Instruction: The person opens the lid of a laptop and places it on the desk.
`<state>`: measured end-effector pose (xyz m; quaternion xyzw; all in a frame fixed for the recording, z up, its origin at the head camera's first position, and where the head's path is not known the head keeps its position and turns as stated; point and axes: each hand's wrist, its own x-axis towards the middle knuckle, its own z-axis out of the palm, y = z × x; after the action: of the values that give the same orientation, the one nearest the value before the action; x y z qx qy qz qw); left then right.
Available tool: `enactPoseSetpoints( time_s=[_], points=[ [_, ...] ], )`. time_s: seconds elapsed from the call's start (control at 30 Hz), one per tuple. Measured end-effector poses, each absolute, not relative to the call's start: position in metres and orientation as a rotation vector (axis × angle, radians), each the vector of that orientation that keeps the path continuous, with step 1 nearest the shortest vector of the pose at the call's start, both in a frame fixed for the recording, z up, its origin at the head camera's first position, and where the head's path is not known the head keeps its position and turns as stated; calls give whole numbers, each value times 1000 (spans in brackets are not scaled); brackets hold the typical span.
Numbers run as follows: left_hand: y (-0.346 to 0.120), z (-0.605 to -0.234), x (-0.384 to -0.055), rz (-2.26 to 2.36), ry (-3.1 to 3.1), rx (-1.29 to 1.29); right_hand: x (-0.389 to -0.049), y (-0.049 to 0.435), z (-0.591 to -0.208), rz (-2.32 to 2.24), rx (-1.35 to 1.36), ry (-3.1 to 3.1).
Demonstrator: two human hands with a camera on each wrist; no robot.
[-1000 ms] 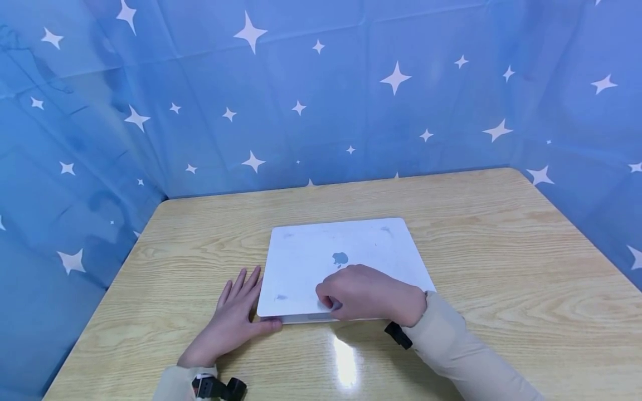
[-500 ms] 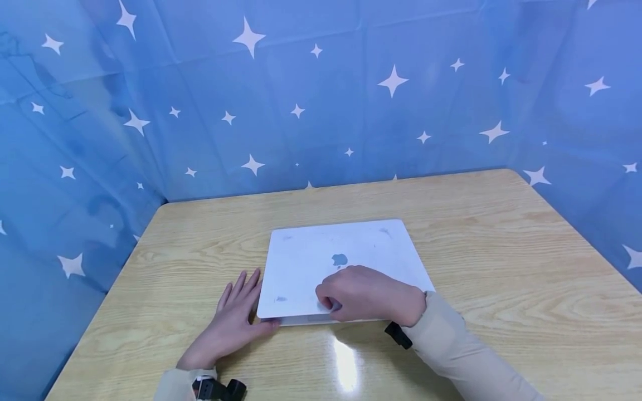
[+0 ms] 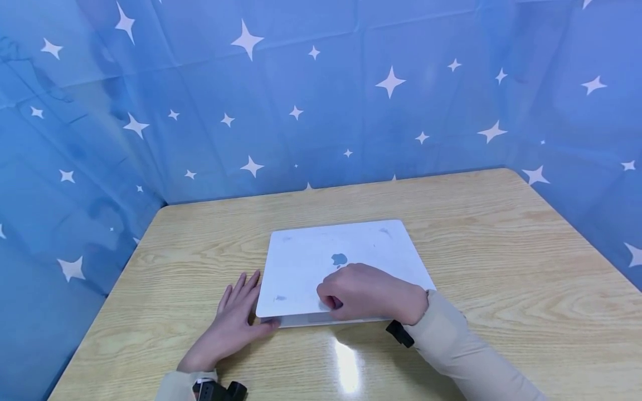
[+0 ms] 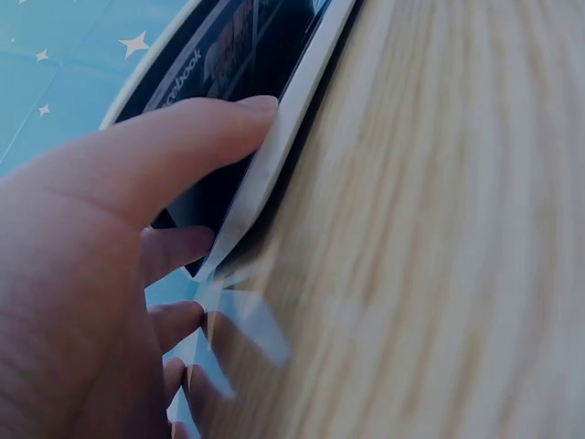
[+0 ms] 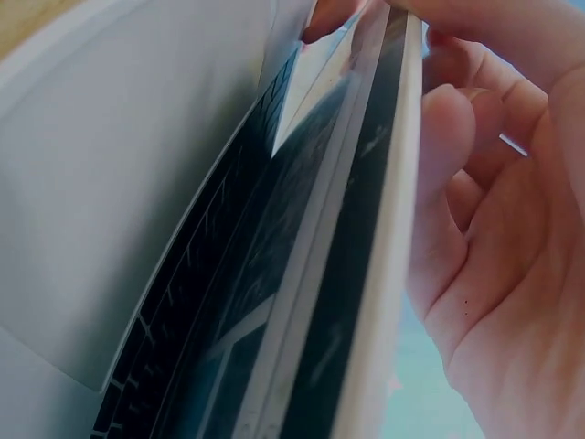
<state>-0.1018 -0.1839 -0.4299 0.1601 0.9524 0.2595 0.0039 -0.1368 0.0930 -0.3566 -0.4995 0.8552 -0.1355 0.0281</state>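
A silver laptop (image 3: pixel 296 264) with an apple logo lies on the table, its lid raised a little off the base. My right hand (image 3: pixel 368 292) pinches the lid's front edge, thumb under and curled fingers above. In the right wrist view the keyboard (image 5: pixel 174 311), trackpad (image 5: pixel 91 219) and screen edge (image 5: pixel 361 229) show through the gap. My left hand (image 3: pixel 233 326) rests at the laptop's front left corner, fingers spread and fairly straight. Its thumb (image 4: pixel 196 137) touches the base's edge in the left wrist view, below the lit screen (image 4: pixel 219 69).
The wooden table (image 3: pixel 501 250) extends around the laptop on every side. A blue curtain (image 3: pixel 321 100) with white stars hangs behind and at both sides. Black camera mounts (image 3: pixel 400 334) sit on the wrists over beige sleeves (image 3: pixel 461 345).
The gap between the lid's front edge and the base has widened slightly as my right hand holds the edge. My left hand stays at the corner; the head view has tilted slightly.
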Motion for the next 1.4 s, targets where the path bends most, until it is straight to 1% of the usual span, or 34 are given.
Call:
enactPoseSetpoints(
  time_s=[0.37, 0.6, 0.8, 1.4],
  points=[
    [-185, -431, -101, 841, 2959, 495, -136, 93, -356, -431, -1569, 2669],
    [-186, -430, -103, 835, 2956, 494, -135, 94, -354, -420, -1685, 2746],
    [-186, -430, -104, 845, 2949, 497, -134, 95, -352, -403, -1734, 2757],
    [-186, -431, -105, 830, 2962, 509, -132, 95, -344, -393, -1773, 2810]
  ],
)
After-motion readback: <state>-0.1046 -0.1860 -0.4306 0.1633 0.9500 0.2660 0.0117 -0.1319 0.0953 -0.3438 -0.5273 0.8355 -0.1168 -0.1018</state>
